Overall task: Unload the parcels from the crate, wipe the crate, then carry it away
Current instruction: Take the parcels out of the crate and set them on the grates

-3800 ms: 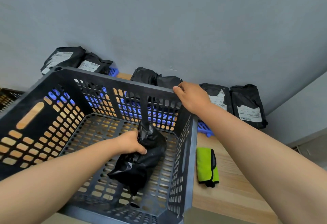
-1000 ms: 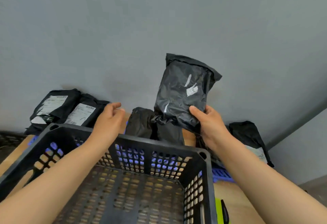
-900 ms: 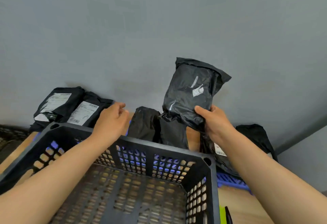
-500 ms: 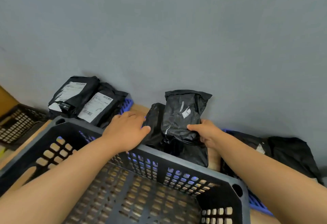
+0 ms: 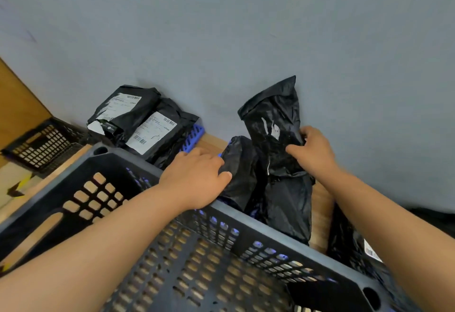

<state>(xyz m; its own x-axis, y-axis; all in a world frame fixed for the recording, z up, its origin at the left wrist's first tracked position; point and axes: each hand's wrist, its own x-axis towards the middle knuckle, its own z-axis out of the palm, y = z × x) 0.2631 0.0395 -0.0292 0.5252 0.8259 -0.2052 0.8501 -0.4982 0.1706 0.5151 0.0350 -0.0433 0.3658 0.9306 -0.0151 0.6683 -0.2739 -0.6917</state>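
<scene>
The dark grey perforated crate (image 5: 266, 233) fills the lower part of the view, and no parcel shows inside it. My left hand (image 5: 194, 178) lies on its far rim, fingers touching a black parcel (image 5: 237, 176) behind the crate. My right hand (image 5: 314, 151) grips another black parcel (image 5: 273, 124), which stands upright against the grey wall on top of a third one (image 5: 288, 206). Two labelled black parcels (image 5: 140, 122) lie at the back left on a blue rack (image 5: 193, 134).
A second dark crate (image 5: 41, 146) sits at the far left on the wooden table (image 5: 320, 215). A further labelled parcel (image 5: 359, 247) lies at the right beyond the crate's corner. The grey wall rises directly behind the parcels.
My right hand carried the parcel from up high down onto the pile behind the crate and still holds it. My left hand moved along the far rim to the neighbouring parcel. The camera swung right.
</scene>
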